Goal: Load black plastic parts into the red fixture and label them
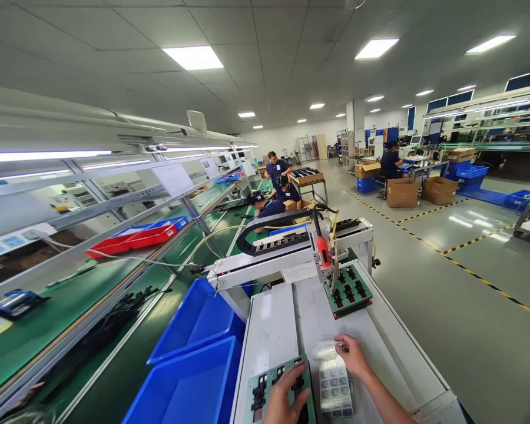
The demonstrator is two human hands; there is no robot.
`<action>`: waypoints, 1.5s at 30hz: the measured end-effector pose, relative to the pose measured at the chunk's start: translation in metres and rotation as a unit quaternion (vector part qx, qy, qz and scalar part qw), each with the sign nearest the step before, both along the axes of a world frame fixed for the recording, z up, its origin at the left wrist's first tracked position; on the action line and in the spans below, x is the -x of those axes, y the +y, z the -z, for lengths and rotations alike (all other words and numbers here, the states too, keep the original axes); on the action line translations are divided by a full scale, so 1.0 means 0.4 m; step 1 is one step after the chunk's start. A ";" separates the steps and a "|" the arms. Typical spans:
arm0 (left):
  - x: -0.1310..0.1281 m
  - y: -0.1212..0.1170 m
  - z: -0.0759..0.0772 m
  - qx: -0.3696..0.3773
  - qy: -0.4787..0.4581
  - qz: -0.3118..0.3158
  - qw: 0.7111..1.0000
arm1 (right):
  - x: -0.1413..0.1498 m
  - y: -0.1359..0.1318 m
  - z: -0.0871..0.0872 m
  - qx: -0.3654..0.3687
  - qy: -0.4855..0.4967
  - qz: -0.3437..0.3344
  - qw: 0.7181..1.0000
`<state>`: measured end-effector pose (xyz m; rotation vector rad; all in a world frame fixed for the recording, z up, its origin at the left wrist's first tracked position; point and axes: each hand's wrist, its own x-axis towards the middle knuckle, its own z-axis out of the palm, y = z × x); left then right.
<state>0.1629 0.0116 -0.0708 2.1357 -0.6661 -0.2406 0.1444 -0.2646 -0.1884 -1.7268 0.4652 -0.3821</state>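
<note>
While the left hand (pixel 287 397) arches over a green fixture plate (pixel 268 380), the right hand (pixel 352 356) works at a clear plastic tray (pixel 334 383).

Thin, glossy and moulded into square pockets, the tray lies on the smooth white machine bed (pixel 271 312), just right of the flat plate and its matt black parts (pixel 259 393). A second green plate (pixel 357 299) sits farther along by a slim red tool (pixel 323 252); smooth blue bins (pixel 189 383) stand to the left. Any print on the white sheet (pixel 174 178) is too small for me to read. Reaching in from the lower right, the right hand has thumb and fingertips together at the tray's far corner; whether they pinch its rim or something small, I cannot tell. The left hand's fingers bend, thumb apart from them.
</note>
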 end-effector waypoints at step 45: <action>0.041 -0.217 -0.015 0.161 -0.098 0.015 0.982 | 0.245 0.005 -0.283 0.277 -0.204 -0.039 0.938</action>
